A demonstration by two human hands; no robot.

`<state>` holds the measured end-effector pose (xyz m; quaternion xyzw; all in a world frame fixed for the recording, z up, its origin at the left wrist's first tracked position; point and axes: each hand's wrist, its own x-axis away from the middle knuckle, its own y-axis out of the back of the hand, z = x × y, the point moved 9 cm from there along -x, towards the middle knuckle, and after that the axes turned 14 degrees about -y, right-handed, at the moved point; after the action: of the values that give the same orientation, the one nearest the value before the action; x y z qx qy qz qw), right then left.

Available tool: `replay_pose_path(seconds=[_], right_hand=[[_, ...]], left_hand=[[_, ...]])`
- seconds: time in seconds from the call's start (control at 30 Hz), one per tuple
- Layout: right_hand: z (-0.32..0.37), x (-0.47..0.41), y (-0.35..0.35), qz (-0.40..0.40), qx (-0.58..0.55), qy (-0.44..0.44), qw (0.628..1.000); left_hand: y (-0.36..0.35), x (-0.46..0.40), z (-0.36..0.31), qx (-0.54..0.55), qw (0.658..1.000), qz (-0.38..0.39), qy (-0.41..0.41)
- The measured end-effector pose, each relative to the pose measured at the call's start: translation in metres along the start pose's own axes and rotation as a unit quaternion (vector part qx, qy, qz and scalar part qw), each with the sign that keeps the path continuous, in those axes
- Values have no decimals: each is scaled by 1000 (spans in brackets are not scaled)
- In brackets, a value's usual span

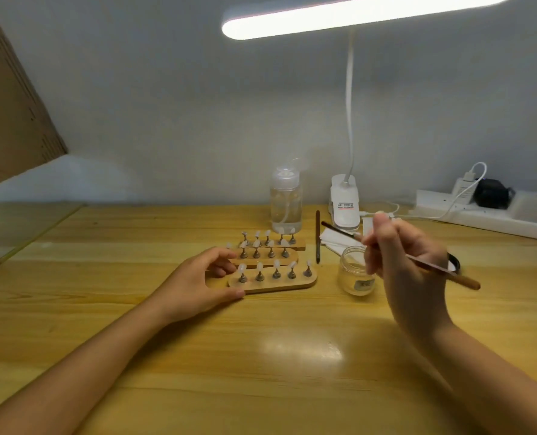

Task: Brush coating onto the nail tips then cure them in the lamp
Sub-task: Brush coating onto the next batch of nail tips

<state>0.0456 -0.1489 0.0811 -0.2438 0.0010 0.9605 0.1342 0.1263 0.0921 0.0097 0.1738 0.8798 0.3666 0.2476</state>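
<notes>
Frame centre: three oblong wooden stands in a staggered stack on yellow wooden table (pixel 261 356). Nearest wooden stand (pixel 292 285) carrying five translucent nail tips (pixel 276 264) upright on small metal pegs; two further stands (pixel 292 255) behind, same loading.
Left hand (pixel 198 284) at left end of nearest stand: fingers curled, thumb against front edge, fingertips on back edge, pinching stand.
Right hand (pixel 408 265) right of centre, raised above table: fingers curled, pinching thin brown-handled brush (pixel 430 265); dark tip end pointing up-left, handle end down-right.
Small clear glass jar (pixel 353 274) just left of right hand, open-topped. Contents: cannot tell.
Behind stands: clear plastic pump bottle (pixel 286 202), white clip-lamp base (pixel 344 202), second dark brush (pixel 317 237) lying flat. Upper right: lit white lamp bar (pixel 355 17). Far right: white power strip (pixel 480 215).
</notes>
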Motion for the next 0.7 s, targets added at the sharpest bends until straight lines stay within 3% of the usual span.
replay_pose_path(seconds=[0.17,0.37,0.5,0.7], right_hand=[[5,-23,27,-49,11,-70,996],[-13,-37,41,-6,58,-222,973],[-16,-39,42,41,92,-258,961],[-26,-39,50,40,149,-286,946]], left_hand=[[-2,3,-8,-2,1000,6,-6],[-13,18,-29,67,995,69,-22],[-42,19,-53,107,988,107,-27],[-82,-10,-85,104,988,99,-52]])
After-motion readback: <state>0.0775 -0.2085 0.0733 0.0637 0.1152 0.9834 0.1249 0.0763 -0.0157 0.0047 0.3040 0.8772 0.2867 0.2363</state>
